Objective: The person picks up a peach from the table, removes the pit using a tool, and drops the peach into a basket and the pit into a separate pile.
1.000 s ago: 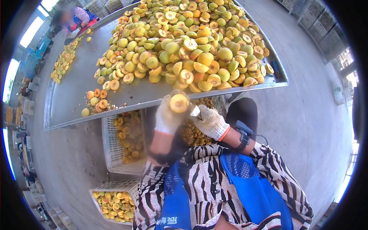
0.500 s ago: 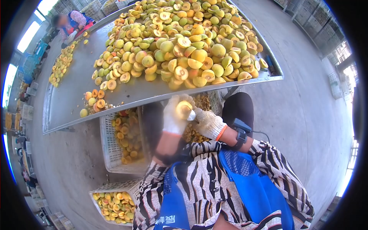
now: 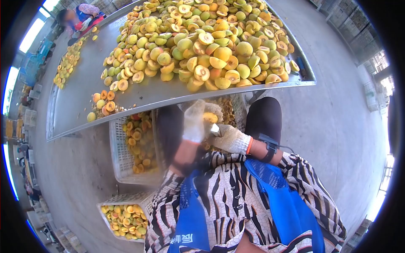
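Note:
My left hand [image 3: 194, 122], in a white knit glove, is closed around a yellow peach half [image 3: 210, 117] over the crates below the table edge. My right hand [image 3: 231, 139], gloved too, grips a small tool with a shiny metal tip [image 3: 215, 129]; its handle is hidden in the fingers. The tip is close to the peach half, though blur hides whether they touch. In front of both hands, a large heap of halved peaches [image 3: 202, 46] covers much of the metal table [image 3: 152, 93].
Below the table's near edge, a white crate [image 3: 122, 162] holds peach halves. Another crate [image 3: 145, 206] of halves sits on the floor at lower left. Pits and scraps lie in a crate [image 3: 239, 111] between my knees. Across the table works another person [image 3: 86, 14].
My left hand has turned the peach half, so its cut face no longer shows toward me. The right hand stays close with the tool. The view has shifted slightly.

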`<state>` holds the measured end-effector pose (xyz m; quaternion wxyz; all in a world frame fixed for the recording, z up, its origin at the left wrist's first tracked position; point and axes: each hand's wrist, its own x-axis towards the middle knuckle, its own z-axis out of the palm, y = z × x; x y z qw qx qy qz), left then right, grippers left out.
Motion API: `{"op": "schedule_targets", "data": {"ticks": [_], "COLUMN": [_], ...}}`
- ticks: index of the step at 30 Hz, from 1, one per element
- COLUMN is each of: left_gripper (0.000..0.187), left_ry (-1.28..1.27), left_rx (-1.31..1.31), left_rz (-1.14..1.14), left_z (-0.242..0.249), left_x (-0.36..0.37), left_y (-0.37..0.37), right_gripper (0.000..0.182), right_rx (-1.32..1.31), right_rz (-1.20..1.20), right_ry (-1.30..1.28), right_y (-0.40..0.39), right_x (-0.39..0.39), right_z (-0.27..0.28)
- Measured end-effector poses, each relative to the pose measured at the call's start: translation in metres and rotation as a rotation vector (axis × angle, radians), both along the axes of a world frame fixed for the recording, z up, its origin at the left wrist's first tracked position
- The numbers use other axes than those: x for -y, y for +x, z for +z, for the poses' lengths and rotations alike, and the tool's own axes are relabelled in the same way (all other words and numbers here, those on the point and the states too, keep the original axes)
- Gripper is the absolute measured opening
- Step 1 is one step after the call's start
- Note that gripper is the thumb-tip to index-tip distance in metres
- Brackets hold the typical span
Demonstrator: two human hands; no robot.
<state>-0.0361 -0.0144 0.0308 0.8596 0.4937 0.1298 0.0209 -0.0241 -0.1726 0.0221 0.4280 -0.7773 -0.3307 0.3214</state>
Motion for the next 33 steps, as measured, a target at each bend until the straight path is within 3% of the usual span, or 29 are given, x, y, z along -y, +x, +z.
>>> {"op": "schedule_targets", "data": {"ticks": [5,8,12,14,15,16,17,18,19,20,22,25,27,28,29,30,33], "left_gripper": [0.04,0.039,0.039,0.039,0.04,0.039,0.038,0.035,0.033,0.029,0.023,0.018,0.017,0.017,0.019,0.019,0.022], "left_ry": [-0.03,-0.084,-0.239,-0.205,-0.188,0.024,0.237,0.264,0.289,0.128,0.091,0.273,0.141,0.242,0.345,0.636,1.543], "left_rx": [-0.061,-0.011,0.029,0.019,0.013,0.115,0.217,0.264,0.313,0.305,0.258,0.082,-0.117,-0.122,-0.124,-0.052,0.017], "left_rz": [-0.096,-0.096,-0.064,-0.057,-0.052,-0.09,-0.125,-0.158,-0.19,-0.216,-0.209,-0.048,0.141,0.231,0.325,0.458,0.812], "left_z": [-0.01,-0.013,-0.012,-0.015,-0.017,-0.03,-0.05,-0.043,-0.036,-0.028,-0.013,-0.009,-0.006,-0.007,-0.011,-0.019,-0.003], "left_x": [-0.003,-0.003,-0.001,0.001,0.001,-0.002,-0.009,-0.008,-0.008,-0.006,-0.004,-0.012,-0.028,-0.045,-0.066,-0.091,-0.142], "left_y": [0.001,0.001,-0.002,-0.002,-0.002,0.0,0.003,0.003,0.004,-0.001,-0.002,0.004,0.006,0.001,-0.008,-0.013,-0.028], "right_gripper": [0.025,0.03,0.026,0.027,0.023,0.02,0.02,0.02,0.02,0.019,0.023,0.031,0.029,0.027,0.028,0.029,0.029], "right_rx": [0.223,-0.043,-1.077,-1.699,-1.884,-2.068,-2.04,-2.012,-1.771,-1.634,-1.458,-1.25,-0.863,-0.559,-0.41,-0.306,-0.383], "right_rz": [0.103,0.028,0.072,0.092,0.108,0.124,0.108,0.093,0.047,0.047,0.08,0.226,0.258,0.237,0.111,0.011,-0.302], "right_ry": [-0.259,-0.138,0.03,0.271,0.318,0.366,0.386,0.405,0.393,0.395,0.4,0.431,0.392,0.343,0.071,-0.211,-0.076], "right_y": [0.002,0.001,0.012,0.014,0.014,0.014,0.013,0.012,0.009,0.009,0.008,0.025,0.032,0.033,0.035,0.036,0.032], "right_x": [-0.002,0.001,0.015,0.024,0.025,0.025,0.026,0.027,0.029,0.03,0.031,0.034,0.034,0.033,0.022,0.01,0.004], "right_z": [0.02,0.009,0.019,-0.018,-0.024,-0.029,-0.032,-0.035,-0.036,-0.039,-0.041,-0.027,-0.015,-0.013,0.017,0.046,0.042]}}
